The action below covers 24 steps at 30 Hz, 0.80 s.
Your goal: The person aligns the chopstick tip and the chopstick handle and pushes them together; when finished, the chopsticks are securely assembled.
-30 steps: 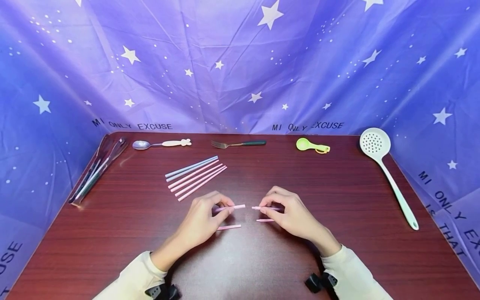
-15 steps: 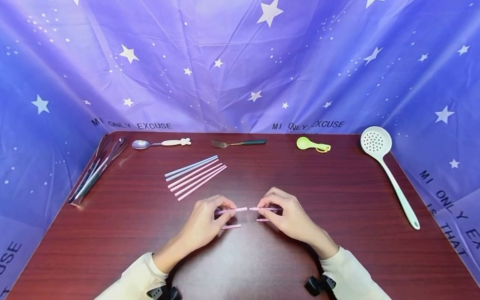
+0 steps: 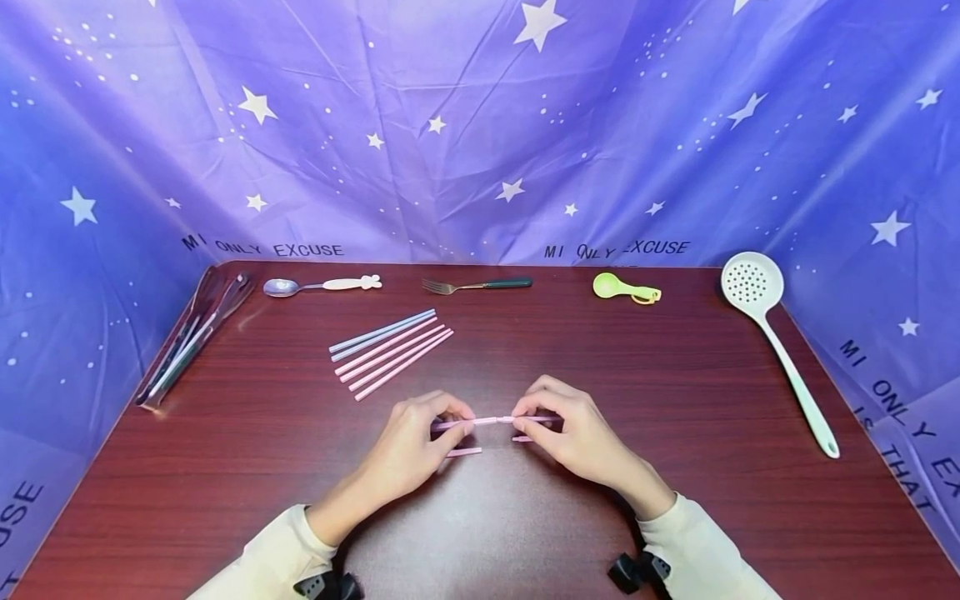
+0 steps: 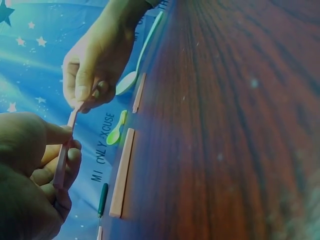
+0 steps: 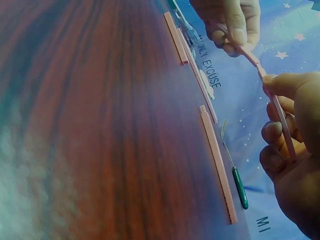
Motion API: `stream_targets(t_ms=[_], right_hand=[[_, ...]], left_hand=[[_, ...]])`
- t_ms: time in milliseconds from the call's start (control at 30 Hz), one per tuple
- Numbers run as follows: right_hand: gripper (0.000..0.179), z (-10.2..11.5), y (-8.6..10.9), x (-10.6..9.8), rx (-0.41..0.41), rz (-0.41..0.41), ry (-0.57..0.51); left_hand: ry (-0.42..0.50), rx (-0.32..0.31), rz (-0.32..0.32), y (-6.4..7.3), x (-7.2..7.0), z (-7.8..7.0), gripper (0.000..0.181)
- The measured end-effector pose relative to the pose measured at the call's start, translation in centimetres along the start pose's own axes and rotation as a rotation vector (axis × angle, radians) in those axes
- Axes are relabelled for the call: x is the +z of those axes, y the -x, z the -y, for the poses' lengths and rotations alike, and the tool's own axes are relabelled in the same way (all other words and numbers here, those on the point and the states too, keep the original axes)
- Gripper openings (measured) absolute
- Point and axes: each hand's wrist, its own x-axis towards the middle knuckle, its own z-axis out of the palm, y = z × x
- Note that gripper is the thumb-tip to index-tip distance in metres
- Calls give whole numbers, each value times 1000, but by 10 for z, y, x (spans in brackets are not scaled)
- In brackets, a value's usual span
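My left hand [image 3: 412, 437] pinches a slim pink stick [image 3: 483, 422] between thumb and fingers. Opposite it, my right hand [image 3: 567, 423] pinches a second pink stick [image 3: 506, 419], which has a narrowed end. Held off the table, the two sticks meet end to end between the hands; in the right wrist view a slight bend shows at the joint [image 5: 257, 63]. Below the left hand lies a pink stick [image 4: 122, 172], partly hidden by that hand in the head view. Another, with a stepped narrow tip, lies under the right hand [image 5: 217, 162].
Several pink sticks [image 3: 393, 350] and blue sticks [image 3: 382, 331] lie fanned behind the left hand. Along the back are a spoon [image 3: 345, 284], a fork [image 3: 502, 283] and a green measuring spoon [image 3: 615, 287]. A skimmer [image 3: 791, 375] lies right, a pouch of utensils [image 3: 191, 342] left.
The hands have drawn closer together. The gap between the two held sticks has shut, and their ends now meet. The sticks lying on the table stay where they were.
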Motion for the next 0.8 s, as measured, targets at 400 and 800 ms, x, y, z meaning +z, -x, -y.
stream_targets(t_ms=[400,800], right_hand=[[17,3,-1,2,-37,-16,-23],[6,1,0,4,-43,-5,-32]], left_hand=[[1,69,13,3,3,-2,8],[11,30,17,4,4,-1,13]])
